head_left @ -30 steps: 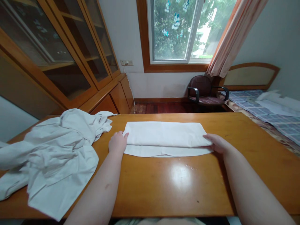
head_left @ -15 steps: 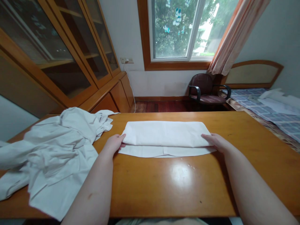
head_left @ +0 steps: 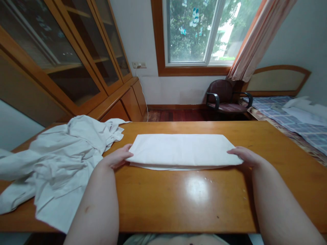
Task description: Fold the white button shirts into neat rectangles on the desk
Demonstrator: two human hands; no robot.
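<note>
1. A glossy, orange-brown wooden table (head_left: pixel 158 200) stretches across the lower half of the frame.
2. A tall wooden cabinet with glass doors (head_left: pixel 81 51) leans across the upper left; pale wooden shelves show behind the panes, but the dark interior and reflections hide whatever else it contains.
3. A crumpled, off-white fabric garment (head_left: pixel 68 163) sprawls in loose creases over the table at the left of the frame.
4. A folded white cloth, flat and roughly trapezoid (head_left: pixel 181 149), lies on the table at the centre, a thin strip of its lower layer showing along the near edge.
5. Two bare forearms reach up from the lower left and lower right corners, spread wide around the cloth.
6. The bare left hand (head_left: pixel 120 156) grasps the cloth's near left corner, wrist bent inward.
7. The bare right hand (head_left: pixel 246 156) pinches the near right corner, thumb on top, other fingers mostly hidden.
</note>
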